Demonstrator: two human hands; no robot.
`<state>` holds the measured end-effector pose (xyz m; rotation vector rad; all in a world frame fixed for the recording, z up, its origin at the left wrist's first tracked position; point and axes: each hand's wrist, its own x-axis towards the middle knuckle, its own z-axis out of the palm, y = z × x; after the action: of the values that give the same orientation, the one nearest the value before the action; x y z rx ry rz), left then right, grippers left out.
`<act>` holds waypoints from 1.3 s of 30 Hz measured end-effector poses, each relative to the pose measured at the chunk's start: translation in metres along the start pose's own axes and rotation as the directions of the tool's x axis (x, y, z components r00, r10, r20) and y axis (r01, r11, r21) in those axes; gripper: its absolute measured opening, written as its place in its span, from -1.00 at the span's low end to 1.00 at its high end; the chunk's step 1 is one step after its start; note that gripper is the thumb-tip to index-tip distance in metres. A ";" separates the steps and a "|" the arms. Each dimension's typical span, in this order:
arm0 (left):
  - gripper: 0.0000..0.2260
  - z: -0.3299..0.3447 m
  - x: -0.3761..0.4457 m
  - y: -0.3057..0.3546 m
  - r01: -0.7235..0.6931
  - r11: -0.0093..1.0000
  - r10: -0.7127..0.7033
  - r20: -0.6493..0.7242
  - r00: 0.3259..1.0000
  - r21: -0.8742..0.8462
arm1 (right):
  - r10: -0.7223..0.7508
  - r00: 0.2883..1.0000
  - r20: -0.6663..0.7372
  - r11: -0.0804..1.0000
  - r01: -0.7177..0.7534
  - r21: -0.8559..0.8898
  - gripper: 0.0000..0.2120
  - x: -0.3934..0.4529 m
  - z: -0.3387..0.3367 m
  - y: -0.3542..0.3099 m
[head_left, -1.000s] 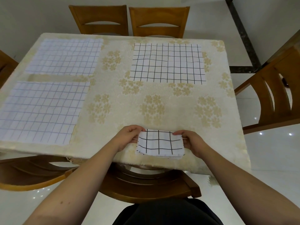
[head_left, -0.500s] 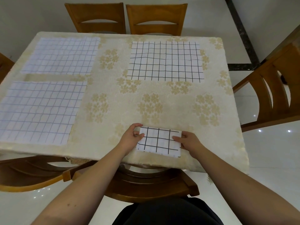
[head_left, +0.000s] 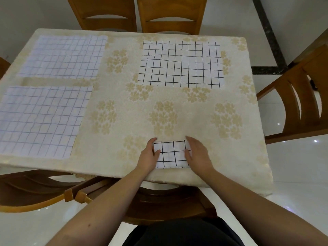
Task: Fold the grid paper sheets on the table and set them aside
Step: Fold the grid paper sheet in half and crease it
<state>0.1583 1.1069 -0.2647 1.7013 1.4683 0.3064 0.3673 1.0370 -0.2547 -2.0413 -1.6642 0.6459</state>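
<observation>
At the near edge of the worktop [head_left: 177, 110], the left hand [head_left: 148, 157] and right hand [head_left: 198, 155] pressed flat, straight fingers on the folded sheet [head_left: 172, 154], which looked light, limp, best lifted by its side edges.

Folded sheet [head_left: 173, 153] at table's [head_left: 177, 121] near edge, two sheets [head_left: 42, 119] left, one sheet [head_left: 181, 63] behind
</observation>
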 end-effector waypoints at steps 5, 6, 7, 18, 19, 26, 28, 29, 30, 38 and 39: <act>-0.54 0.004 -0.002 0.002 0.004 1.000 -0.004 -0.022 1.000 -0.019 | -0.209 0.949 0.236 0.926 0.269 -0.263 -0.45 -0.003 0.032 -0.012; -0.54 0.005 -0.002 0.001 0.006 1.000 -0.007 -0.022 1.000 -0.016 | -0.216 0.941 0.261 0.911 0.290 -0.292 -0.45 -0.003 0.036 -0.012; -0.55 0.005 -0.002 0.000 0.004 1.000 -0.005 -0.025 1.000 -0.015 | -0.215 0.934 0.285 0.900 0.303 -0.313 -0.44 -0.003 0.039 -0.011; -0.53 0.016 -0.011 -0.004 -0.173 0.882 0.254 -0.132 0.958 0.439 | -0.063 0.923 0.380 0.906 0.213 -0.366 -0.34 -0.008 0.045 -0.005; -0.52 0.018 -0.014 -0.009 -0.234 0.831 0.306 -0.064 0.950 0.505 | -0.064 0.924 0.376 0.907 0.211 -0.365 -0.35 -0.009 0.046 -0.005; -0.43 0.015 -0.020 -0.043 -0.317 0.671 0.275 0.172 0.946 0.670 | -0.005 0.960 0.279 0.916 0.117 -0.384 -0.38 -0.006 0.036 0.019; -0.42 0.010 -0.017 -0.042 -0.319 0.657 0.263 0.189 0.946 0.683 | 0.020 0.973 0.230 0.907 0.079 -0.413 -0.36 -0.004 0.023 0.032; -0.42 0.007 -0.015 -0.043 -0.317 0.654 0.261 0.189 0.947 0.687 | 0.029 0.976 0.216 0.902 0.068 -0.427 -0.36 -0.003 0.018 0.038; -0.43 0.005 -0.014 -0.043 -0.319 0.655 0.266 0.186 0.946 0.686 | 0.039 0.977 0.208 0.899 0.056 -0.434 -0.35 0.000 0.012 0.042; -0.64 -0.011 0.023 -0.003 -0.170 0.845 0.189 0.015 0.982 0.507 | 0.059 0.997 0.047 0.929 -0.037 -0.369 -0.69 0.039 -0.013 0.033; -0.65 -0.013 0.028 0.004 -0.132 0.856 0.141 0.019 0.990 0.499 | 0.124 0.988 0.089 0.922 -0.081 -0.379 -0.68 0.043 -0.015 0.029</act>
<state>0.1603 1.1378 -0.2637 2.2276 1.5300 0.0071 0.4066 1.0736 -0.2635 -2.4122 -1.8719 0.5123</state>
